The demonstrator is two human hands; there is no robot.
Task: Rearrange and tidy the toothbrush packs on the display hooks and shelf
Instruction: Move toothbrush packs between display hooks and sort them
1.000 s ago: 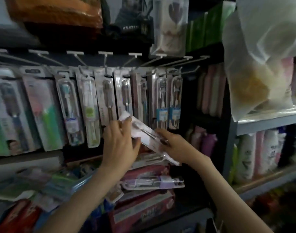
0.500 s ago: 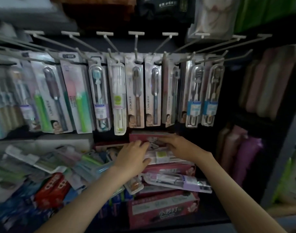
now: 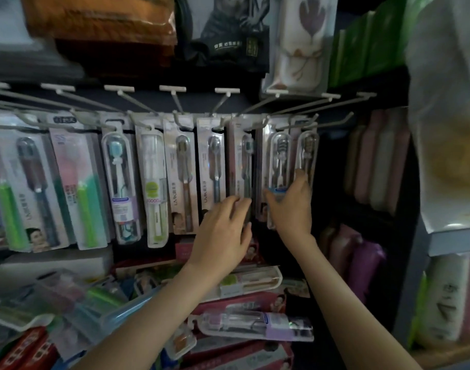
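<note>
A row of toothbrush packs hangs from white wire hooks [image 3: 176, 101] across the display. My left hand [image 3: 223, 231] reaches up with its fingertips on the lower end of a dark-backed hanging pack [image 3: 243, 161]. Just right of it, my right hand [image 3: 291, 206] holds the bottom of a clear blister pack with a blue label [image 3: 280, 156], thumb on its left side and fingers up its right side, against the neighbouring clear pack [image 3: 306, 150]. Loose packs lie on the shelf below, among them a purple-labelled pack [image 3: 255, 327] and a white case with a green label [image 3: 252, 280].
Red boxes [image 3: 241, 353] are stacked under the loose packs. A blue plastic tray [image 3: 116, 316] of mixed packs sits at lower left. Pink and purple pouches [image 3: 362, 265] stand behind at right. A plastic bag [image 3: 447, 129] hangs at upper right above a grey shelf [image 3: 455, 240].
Both hands have risen from the loose packs on the shelf to the hanging row. The pack held a second ago is no longer in either hand.
</note>
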